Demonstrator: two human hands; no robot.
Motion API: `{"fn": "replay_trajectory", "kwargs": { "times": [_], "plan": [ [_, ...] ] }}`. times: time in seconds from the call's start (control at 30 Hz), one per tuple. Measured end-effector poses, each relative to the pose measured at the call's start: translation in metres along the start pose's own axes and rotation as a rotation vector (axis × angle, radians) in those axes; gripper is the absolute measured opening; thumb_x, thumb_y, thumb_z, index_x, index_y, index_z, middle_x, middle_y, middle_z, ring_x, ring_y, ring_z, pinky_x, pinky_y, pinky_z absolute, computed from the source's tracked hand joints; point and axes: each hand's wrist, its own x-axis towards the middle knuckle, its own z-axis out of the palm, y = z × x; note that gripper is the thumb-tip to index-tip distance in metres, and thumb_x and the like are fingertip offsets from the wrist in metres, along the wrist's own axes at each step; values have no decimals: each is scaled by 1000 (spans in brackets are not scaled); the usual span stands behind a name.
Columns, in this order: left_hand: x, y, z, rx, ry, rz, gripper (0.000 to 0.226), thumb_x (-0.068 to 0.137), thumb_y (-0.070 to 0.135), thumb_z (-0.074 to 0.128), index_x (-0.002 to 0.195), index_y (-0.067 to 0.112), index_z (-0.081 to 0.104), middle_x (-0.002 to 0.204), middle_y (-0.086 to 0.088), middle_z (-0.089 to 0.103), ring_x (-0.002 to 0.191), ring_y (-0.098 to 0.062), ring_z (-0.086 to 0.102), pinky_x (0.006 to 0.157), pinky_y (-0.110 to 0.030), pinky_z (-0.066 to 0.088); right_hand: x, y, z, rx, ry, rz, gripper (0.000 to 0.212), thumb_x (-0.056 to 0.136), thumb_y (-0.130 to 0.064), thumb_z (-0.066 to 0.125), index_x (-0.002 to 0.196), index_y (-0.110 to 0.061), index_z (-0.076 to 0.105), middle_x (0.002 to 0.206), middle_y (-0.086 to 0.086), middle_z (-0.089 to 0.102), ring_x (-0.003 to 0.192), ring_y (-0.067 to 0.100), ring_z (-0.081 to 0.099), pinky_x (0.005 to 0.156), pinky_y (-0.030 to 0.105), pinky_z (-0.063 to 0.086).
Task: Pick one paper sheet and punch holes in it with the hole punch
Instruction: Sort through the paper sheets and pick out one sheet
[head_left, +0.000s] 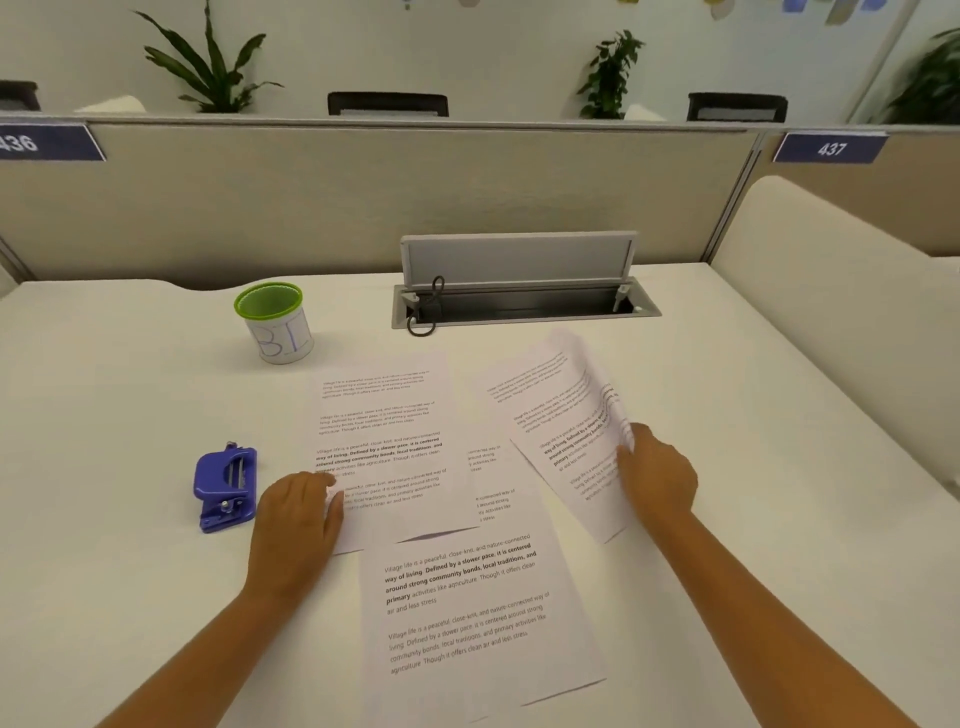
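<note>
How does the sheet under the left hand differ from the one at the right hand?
The left sheet lies flat, pressed by the left hand; the right sheet has its edge curled up by the right hand. The left sheet sits square, the right sheet angled. Both carry printed text.

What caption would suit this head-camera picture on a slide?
Right hand lifts a printed sheet's edge; left hand rests on another sheet, beside the blue hole punch.
</note>
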Motion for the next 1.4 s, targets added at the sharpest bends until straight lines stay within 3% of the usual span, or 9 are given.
{"fn": "replay_trajectory", "kwargs": {
  "times": [0.33, 0.47, 0.57, 0.63, 0.7, 0.83, 1.13, 1.27, 1.4],
  "plan": [
    [15, 49, -6, -384, -138, -185, 26, 89, 38, 53, 99, 16, 63, 102, 0, 58, 104, -23, 52, 85, -27, 36, -35, -65, -38, 1091, -69, -136, 16, 90, -34, 57, 100, -24, 64, 83, -10, 68, 74, 9, 66, 55, 16, 49],
    [47, 75, -24, -879, -593, -290, 88, 65, 79, 46, 126, 16, 49, 131, -3, 55, 123, -20, 50, 100, -32, 39, -48, -80, -41, 1283, -385, -196, 19, 88, -36, 58, 107, -33, 57, 102, -8, 69, 86, 4, 68, 67, 20, 54],
    [59, 79, -39, -1237, -460, -398, 57, 77, 55, 59, 124, 23, 52, 125, 5, 62, 116, -15, 57, 102, -41, 44, -54, -84, -39, 1233, -541, -299, 44, 82, -39, 65, 120, -35, 43, 108, -17, 66, 93, -1, 67, 68, 15, 54],
    [67, 75, -47, -1244, -266, -421, 23, 88, 25, 56, 111, 21, 59, 114, 3, 66, 108, -18, 62, 94, -37, 49, -52, -84, -42, 1225, -569, -326, 52, 77, -47, 66, 120, -41, 38, 113, -23, 62, 97, -6, 65, 70, 11, 52],
    [74, 69, -55, -1219, -207, -412, 20, 91, 9, 52, 107, 18, 60, 111, -2, 65, 104, -20, 62, 88, -30, 49, -44, -83, -48, 1247, -526, -297, 59, 71, -54, 62, 123, -43, 35, 123, -20, 55, 105, -6, 61, 81, 14, 51],
    [81, 59, -71, -1195, -231, -337, 27, 91, 6, 50, 101, 28, 63, 106, 4, 67, 96, -6, 62, 84, -24, 48, -28, -83, -55, 1225, -442, -253, 66, 75, -54, 59, 133, -40, 31, 143, -7, 45, 129, 15, 47, 108, 41, 38],
    [83, 48, -82, -1196, -65, -361, 29, 93, 10, 47, 99, 33, 62, 101, 12, 67, 94, -13, 64, 77, -31, 54, -26, -85, -26, 791, -434, -173, 80, 81, -37, 68, 144, -21, 22, 149, 8, 36, 133, 26, 40, 104, 35, 36],
    [69, 47, -68, -1179, -34, -503, 23, 94, 9, 47, 98, 28, 60, 97, 4, 67, 86, -14, 64, 68, -32, 53, -53, -68, 10, 230, -543, -356, 103, 75, -54, 67, 150, -19, 5, 158, 2, 15, 145, 22, 15, 117, 49, 15],
    [49, 41, -40, -1092, -132, -728, 21, 94, 8, 44, 106, 18, 57, 99, -7, 66, 82, -22, 63, 66, -33, 52, -57, -55, 22, 136, -529, -348, 101, 79, -54, 62, 150, -21, -2, 160, 0, 2, 147, 22, -2, 116, 49, -4]
  ]
}}
